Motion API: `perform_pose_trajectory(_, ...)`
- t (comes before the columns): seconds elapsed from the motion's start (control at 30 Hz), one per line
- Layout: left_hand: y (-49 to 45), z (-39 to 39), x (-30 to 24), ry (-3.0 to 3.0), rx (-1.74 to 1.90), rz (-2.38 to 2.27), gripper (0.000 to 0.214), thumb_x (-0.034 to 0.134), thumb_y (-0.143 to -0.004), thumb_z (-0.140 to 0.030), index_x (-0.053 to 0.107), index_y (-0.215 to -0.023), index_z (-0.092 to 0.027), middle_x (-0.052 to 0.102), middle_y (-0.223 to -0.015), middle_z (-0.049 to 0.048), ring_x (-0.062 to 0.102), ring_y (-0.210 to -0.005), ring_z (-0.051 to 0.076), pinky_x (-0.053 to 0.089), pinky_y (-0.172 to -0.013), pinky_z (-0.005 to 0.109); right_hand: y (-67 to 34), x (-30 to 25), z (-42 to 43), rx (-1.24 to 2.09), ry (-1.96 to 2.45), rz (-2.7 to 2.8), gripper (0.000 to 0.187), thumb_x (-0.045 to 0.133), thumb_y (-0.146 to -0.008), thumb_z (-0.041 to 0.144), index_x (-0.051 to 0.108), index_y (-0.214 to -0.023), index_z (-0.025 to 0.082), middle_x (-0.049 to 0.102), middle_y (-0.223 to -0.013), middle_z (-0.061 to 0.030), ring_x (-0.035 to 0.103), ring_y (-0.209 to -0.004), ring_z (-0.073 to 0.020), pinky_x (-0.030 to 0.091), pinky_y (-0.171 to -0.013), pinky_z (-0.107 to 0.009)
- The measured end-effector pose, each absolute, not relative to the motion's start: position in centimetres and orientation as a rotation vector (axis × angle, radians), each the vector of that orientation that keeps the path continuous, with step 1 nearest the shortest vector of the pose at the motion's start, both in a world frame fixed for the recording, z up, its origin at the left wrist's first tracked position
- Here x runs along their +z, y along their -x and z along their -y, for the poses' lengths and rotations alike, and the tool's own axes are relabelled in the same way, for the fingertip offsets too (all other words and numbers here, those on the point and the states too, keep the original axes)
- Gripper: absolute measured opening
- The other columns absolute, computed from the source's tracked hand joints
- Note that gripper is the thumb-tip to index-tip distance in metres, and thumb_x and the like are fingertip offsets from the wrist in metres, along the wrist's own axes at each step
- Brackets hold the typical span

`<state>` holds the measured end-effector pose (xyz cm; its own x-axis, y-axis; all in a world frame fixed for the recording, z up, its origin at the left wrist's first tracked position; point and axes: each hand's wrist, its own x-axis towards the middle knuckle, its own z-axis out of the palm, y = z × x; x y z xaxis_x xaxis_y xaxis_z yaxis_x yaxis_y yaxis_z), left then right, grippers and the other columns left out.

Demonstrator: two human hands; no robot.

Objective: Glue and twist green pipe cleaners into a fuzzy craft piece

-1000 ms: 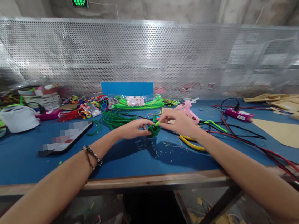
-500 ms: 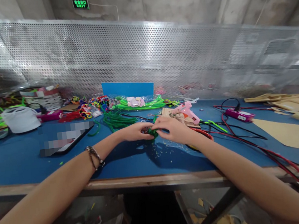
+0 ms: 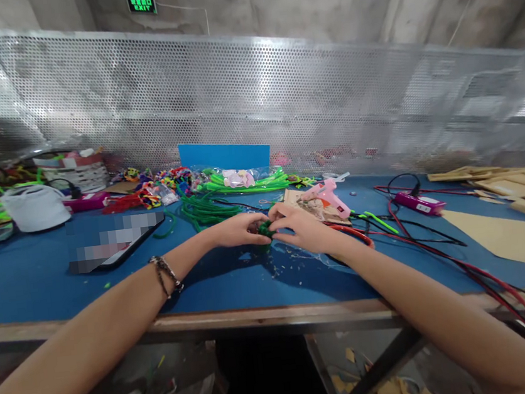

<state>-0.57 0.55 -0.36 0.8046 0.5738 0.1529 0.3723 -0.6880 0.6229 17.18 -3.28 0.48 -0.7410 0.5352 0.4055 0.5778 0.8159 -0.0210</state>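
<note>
Over the table (image 3: pixel 235 288), the left hand (image 3: pixel 234 230) grips a dark green chenille-stem piece (image 3: pixel 265 228); the right hand (image 3: pixel 301 228) pinches its side. Apparently it is shaping work; the next move calls for steady holding.

a glue gun (image 3: pixel 333 199) lies behind the hands (image 3: pixel 234 230), a phone (image 3: pixel 123 243) to their left.

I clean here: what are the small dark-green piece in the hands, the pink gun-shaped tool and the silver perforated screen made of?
Small dark-green piece: perhaps matte chenille; it looks fuzzy, though partly hidden.
Pink gun-shaped tool: probably hard plastic, smooth and evenly coloured.
Silver perforated screen: likely metal, shiny, with bright reflections.
</note>
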Motion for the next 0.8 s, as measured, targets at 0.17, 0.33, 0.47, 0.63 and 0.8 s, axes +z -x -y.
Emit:
perform_pose_trajectory(0.17, 0.3, -0.6, -0.6, -2.397, 0.444, -0.669, 0.038, 0.054, -0.067, -0.037, 0.047, -0.095, -0.012, 0.037, -0.059, -0.0056, 0.034, -0.053, 0.008, 0.027, -0.047, 0.018, -17.3, 0.9, 3.4, -0.136, 0.895, 2.666, 0.011, 0.050, -0.076, 0.016, 0.061, -0.076, 0.016, 0.044, -0.090, -0.0060, 0.043, -0.087, -0.0164, 0.038, -0.079, -0.034)
perform_pose_trajectory(0.33, 0.3, -0.7, -0.9, -2.433, 0.442, -0.693, 0.038, 0.053, -0.067, -0.040, 0.047, -0.093, -0.012, 0.038, -0.062, -0.0044, 0.036, -0.056, 0.009, 0.029, -0.049, 0.018, -17.2, 0.6, 3.5, -0.155, 0.912, 2.685, 0.014, 0.047, -0.077, 0.014, 0.060, -0.074, 0.016, 0.043, -0.089, -0.0064, 0.041, -0.089, -0.0171, 0.037, -0.081, -0.035)
perform_pose_trajectory(0.47, 0.5, -0.9, -0.9, -2.440, 0.433, -0.685, 0.038, 0.051, -0.069, -0.041, 0.047, -0.094, -0.013, 0.042, -0.068, -0.0024, 0.039, -0.060, 0.010, 0.031, -0.054, 0.019, -17.2, 0.2, 3.3, -0.107, 0.894, 2.589, 0.013, 0.048, -0.076, 0.014, 0.061, -0.078, 0.015, 0.046, -0.089, -0.0074, 0.045, -0.087, -0.0160, 0.038, -0.081, -0.033)
perform_pose_trajectory(0.63, 0.6, -0.7, -0.8, -2.489, 0.424, -0.742, 0.042, 0.050, -0.070, -0.042, 0.047, -0.100, -0.014, 0.039, -0.065, -0.0033, 0.038, -0.059, 0.010, 0.031, -0.053, 0.019, -18.2, 1.6, 3.1, 0.093, 0.912, 2.384, 0.013, 0.049, -0.075, 0.020, 0.061, -0.081, 0.018, 0.052, -0.088, -0.0051, 0.050, -0.076, -0.0121, 0.041, -0.071, -0.029)
perform_pose_trajectory(0.8, 0.5, -0.4, -0.5, -2.567, 0.428, -0.812, 0.043, 0.051, -0.069, -0.042, 0.049, -0.101, -0.013, 0.039, -0.064, -0.0035, 0.038, -0.057, 0.010, 0.031, -0.052, 0.019, -23.2, 5.2, 3.4, 0.370, 0.915, 2.041, 0.020, 0.045, -0.074, 0.032, 0.052, -0.061, 0.018, 0.050, -0.056, 0.0005, 0.047, -0.053, -0.0099, 0.040, -0.052, -0.025)
